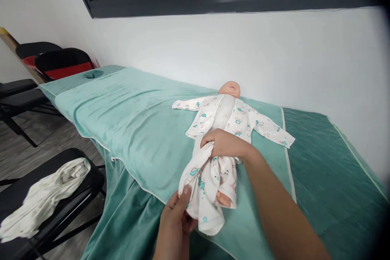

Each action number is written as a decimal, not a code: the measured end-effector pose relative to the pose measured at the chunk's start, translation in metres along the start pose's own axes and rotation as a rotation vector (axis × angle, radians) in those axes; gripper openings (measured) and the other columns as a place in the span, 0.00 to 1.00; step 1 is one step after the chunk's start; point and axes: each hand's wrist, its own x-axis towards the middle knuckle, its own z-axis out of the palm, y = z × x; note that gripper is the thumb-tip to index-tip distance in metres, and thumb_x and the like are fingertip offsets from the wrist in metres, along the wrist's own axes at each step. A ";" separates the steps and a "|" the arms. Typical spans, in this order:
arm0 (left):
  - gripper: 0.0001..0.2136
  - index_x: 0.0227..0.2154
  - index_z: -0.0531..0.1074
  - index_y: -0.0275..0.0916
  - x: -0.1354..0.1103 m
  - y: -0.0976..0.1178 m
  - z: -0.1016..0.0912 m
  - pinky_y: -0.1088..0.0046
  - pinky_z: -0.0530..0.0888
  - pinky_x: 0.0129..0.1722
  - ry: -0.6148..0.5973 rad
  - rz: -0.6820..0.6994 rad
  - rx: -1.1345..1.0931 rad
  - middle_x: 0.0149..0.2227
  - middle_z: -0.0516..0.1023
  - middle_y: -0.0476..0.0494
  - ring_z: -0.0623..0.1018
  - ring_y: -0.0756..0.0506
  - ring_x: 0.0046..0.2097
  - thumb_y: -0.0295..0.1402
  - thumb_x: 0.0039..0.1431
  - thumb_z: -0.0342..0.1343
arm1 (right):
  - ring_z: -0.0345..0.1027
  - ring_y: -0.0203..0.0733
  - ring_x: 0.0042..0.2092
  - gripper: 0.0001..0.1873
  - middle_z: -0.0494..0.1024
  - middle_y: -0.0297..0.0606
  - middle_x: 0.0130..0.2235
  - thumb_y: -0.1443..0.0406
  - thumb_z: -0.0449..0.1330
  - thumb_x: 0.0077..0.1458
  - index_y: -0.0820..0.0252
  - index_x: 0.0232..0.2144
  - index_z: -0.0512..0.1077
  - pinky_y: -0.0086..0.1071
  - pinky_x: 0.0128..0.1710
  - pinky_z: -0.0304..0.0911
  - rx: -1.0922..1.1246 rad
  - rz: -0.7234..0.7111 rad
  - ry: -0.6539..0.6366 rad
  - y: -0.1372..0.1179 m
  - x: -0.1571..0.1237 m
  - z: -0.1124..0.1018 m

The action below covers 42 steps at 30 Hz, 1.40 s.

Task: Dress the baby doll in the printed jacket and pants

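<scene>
A baby doll (pixel 230 89) lies on its back across the bed. It wears an open-fronted white jacket (pixel 239 120) with a teal animal print, both sleeves spread out sideways. Matching printed baby pants (pixel 210 176) are bunched over its legs, and one doll foot (pixel 224 199) shows at a leg opening. My right hand (pixel 225 143) is closed at the upper part of the pants, its fingers partly hidden by the cloth. Lower down, my left hand (pixel 179 213) pinches the pants' outer edge between thumb and fingers. The doll's other foot is hidden.
A light green towel sheet (pixel 131 109) covers much of the bed, over a darker green cover (pixel 329 162). At the lower left, a black chair (pixel 77 187) holds folded white cloth (pixel 51 195). More chairs (pixel 65 59) stand at the far end. A wall with a window runs behind.
</scene>
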 end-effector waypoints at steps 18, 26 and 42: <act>0.20 0.33 0.67 0.38 0.030 0.032 0.004 0.75 0.60 0.22 -0.197 0.357 0.628 0.24 0.67 0.52 0.62 0.52 0.24 0.53 0.61 0.52 | 0.69 0.41 0.37 0.06 0.76 0.32 0.33 0.63 0.66 0.44 0.56 0.28 0.73 0.32 0.35 0.60 0.043 0.081 0.099 -0.003 -0.001 0.002; 0.16 0.36 0.67 0.38 0.067 0.045 0.016 0.75 0.65 0.31 -0.220 0.600 0.604 0.31 0.68 0.50 0.69 0.49 0.34 0.48 0.62 0.53 | 0.64 0.39 0.36 0.13 0.71 0.29 0.32 0.57 0.68 0.45 0.55 0.28 0.70 0.31 0.36 0.56 0.082 0.070 0.157 -0.004 -0.003 -0.001; 0.11 0.41 0.69 0.41 0.132 0.082 0.040 0.72 0.65 0.32 -0.104 1.128 1.252 0.32 0.76 0.48 0.72 0.46 0.32 0.40 0.63 0.48 | 0.69 0.45 0.43 0.18 0.76 0.30 0.41 0.56 0.67 0.48 0.51 0.41 0.70 0.34 0.40 0.61 -0.060 0.162 0.090 -0.013 -0.021 -0.017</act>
